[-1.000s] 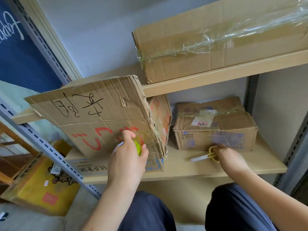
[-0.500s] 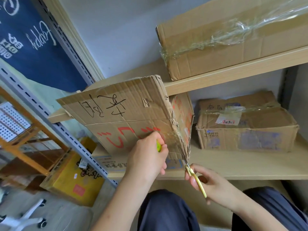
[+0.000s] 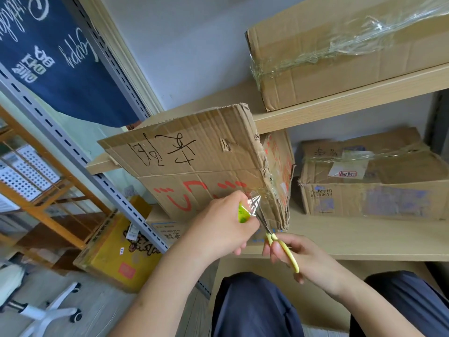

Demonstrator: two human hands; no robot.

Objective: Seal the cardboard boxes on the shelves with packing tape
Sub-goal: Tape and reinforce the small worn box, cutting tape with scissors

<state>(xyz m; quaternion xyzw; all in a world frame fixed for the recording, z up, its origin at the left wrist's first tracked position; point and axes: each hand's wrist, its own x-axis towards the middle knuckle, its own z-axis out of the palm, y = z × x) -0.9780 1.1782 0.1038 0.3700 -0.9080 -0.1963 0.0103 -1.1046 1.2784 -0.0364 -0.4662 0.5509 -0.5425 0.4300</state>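
scissors (image 3: 281, 242) now up at tape (image 3: 254, 203)

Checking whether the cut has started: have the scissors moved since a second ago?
Yes. The scissors left the shelf board by the small taped box and now sit leftward, blades at the tape on the lettered box.

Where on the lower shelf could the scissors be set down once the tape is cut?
Bare board lies on the lower shelf in front of the taped box, right of the marked box. Near that box's corner it is crowded: both hands, tape roll and scissors meet there.
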